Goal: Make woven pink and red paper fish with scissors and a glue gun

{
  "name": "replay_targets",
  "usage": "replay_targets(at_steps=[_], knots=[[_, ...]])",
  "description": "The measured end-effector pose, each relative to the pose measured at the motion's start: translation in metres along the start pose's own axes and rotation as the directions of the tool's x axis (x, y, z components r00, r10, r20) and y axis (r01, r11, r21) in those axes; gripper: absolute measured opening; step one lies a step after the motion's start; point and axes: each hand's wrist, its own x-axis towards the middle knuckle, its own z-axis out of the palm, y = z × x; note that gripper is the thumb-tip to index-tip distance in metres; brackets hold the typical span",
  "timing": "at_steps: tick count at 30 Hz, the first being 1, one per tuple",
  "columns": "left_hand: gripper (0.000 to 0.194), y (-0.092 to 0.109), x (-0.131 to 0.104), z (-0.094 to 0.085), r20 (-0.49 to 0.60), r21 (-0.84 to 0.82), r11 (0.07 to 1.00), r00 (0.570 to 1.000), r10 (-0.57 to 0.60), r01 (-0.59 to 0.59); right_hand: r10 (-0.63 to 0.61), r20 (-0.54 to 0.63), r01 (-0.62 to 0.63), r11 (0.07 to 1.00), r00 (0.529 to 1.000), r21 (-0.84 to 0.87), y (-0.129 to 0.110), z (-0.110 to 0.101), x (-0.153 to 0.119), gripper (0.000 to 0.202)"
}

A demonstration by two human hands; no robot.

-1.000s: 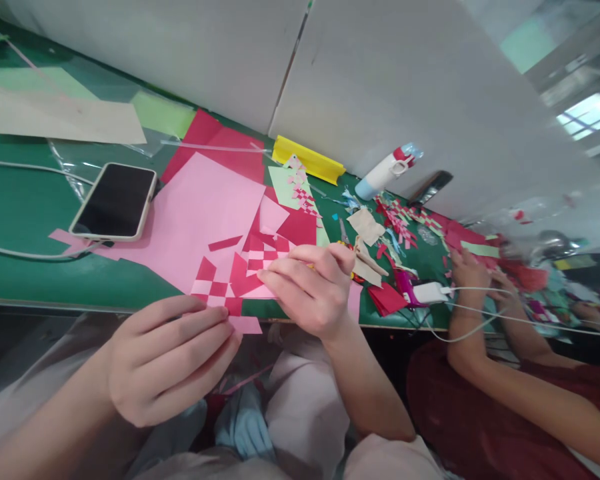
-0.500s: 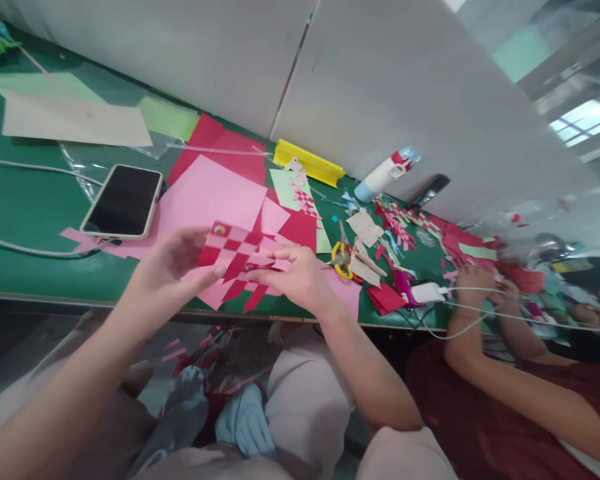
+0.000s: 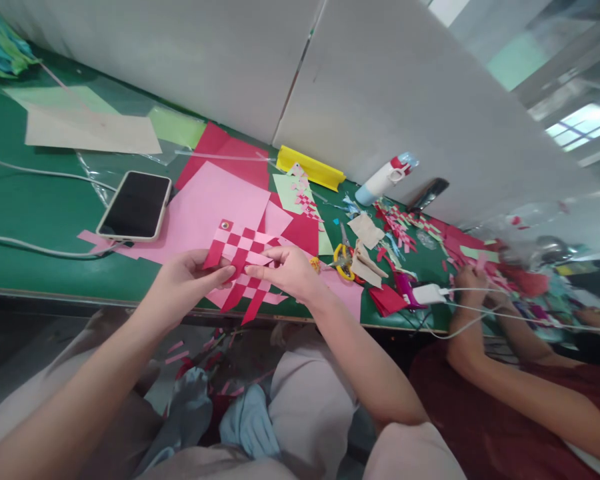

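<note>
Between my hands is a woven paper fish (image 3: 247, 241) of red and pale pink strips, with a round eye at its upper left corner and loose strip ends hanging below. My left hand (image 3: 193, 277) grips its left lower side, thumb laid on the front. Fingers and thumb of my right hand (image 3: 287, 270) pinch strips at its right side. Under and behind it lie a large pink paper sheet (image 3: 220, 190) and red paper (image 3: 247, 157). A smaller woven paper fish (image 3: 304, 197) rests on a pale green sheet.
A phone (image 3: 136, 205) with cables lies at left. Yellow-handled scissors (image 3: 344, 261) and a yellow angled holder (image 3: 310, 169) lie right of the paper. A white bottle (image 3: 383, 181) leans by the wall (image 3: 405, 87). A co-worker's arms (image 3: 500, 380) rest at the table's right.
The woven fish has turned flatter toward me, showing more of its checkered face. My left hand has shifted slightly right and closed nearer its lower edge; my right hand still pinches it.
</note>
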Motion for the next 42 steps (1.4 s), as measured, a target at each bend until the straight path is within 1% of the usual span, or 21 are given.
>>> replay_targets(at_steps=[3,7,10,12,14,17,20,22,27,30,35,39,42], knots=[[0.032,-0.003,0.002,-0.001,0.025,0.005,1.0,1.0,0.005,-0.005,0.015,0.0,-0.015,1.0,1.0,-0.016,-0.002,0.0,0.0,0.048],[0.032,-0.004,0.005,-0.002,0.048,-0.092,0.995,0.999,-0.026,0.03,0.036,-0.002,-0.036,0.999,0.999,-0.019,-0.002,0.001,0.0,0.044],[0.029,-0.005,0.007,-0.001,0.025,-0.166,0.985,0.999,-0.044,0.048,0.043,0.058,-0.043,0.999,0.997,-0.004,-0.001,0.001,-0.001,0.04],[0.028,-0.005,0.008,-0.001,0.01,-0.182,0.982,0.999,-0.043,0.044,0.041,0.112,-0.041,0.999,0.993,-0.001,-0.001,-0.001,-0.001,0.038],[0.026,-0.005,0.008,0.0,-0.008,-0.17,0.985,1.0,-0.03,0.028,0.029,0.134,-0.027,0.999,0.991,-0.016,0.0,-0.002,-0.002,0.039],[0.022,-0.006,0.007,0.0,-0.024,-0.139,0.99,1.0,-0.014,0.011,0.025,0.11,-0.02,0.999,0.994,-0.05,0.002,-0.003,-0.001,0.041],[0.021,-0.007,0.006,0.0,-0.026,-0.115,0.993,1.0,-0.005,0.002,0.008,0.129,-0.004,0.999,0.992,-0.038,0.003,-0.001,0.0,0.042],[0.022,-0.008,0.006,0.0,-0.031,-0.114,0.993,1.0,-0.006,0.002,-0.011,0.143,0.016,0.999,0.99,-0.031,0.004,0.0,0.001,0.042],[0.028,-0.008,0.005,0.001,-0.011,-0.132,0.991,1.0,-0.017,0.015,-0.031,0.115,0.042,0.995,0.993,-0.093,0.009,0.001,0.004,0.039],[0.032,-0.008,0.005,0.002,-0.026,-0.116,0.993,0.999,-0.018,0.015,-0.037,0.114,0.05,0.993,0.993,-0.111,0.012,0.001,0.005,0.037],[0.033,-0.009,0.004,0.004,-0.036,-0.102,0.995,0.999,-0.011,0.007,-0.046,0.128,0.052,0.997,0.991,-0.049,0.015,0.001,0.006,0.034],[0.033,-0.007,0.005,0.004,-0.059,-0.126,0.992,0.998,-0.02,0.013,-0.035,0.122,0.038,0.999,0.992,-0.023,0.014,0.0,0.005,0.042],[0.032,-0.007,0.007,0.004,-0.053,-0.13,0.992,0.998,-0.014,0.007,-0.036,0.161,0.042,0.999,0.986,-0.031,0.009,-0.002,0.005,0.049]])
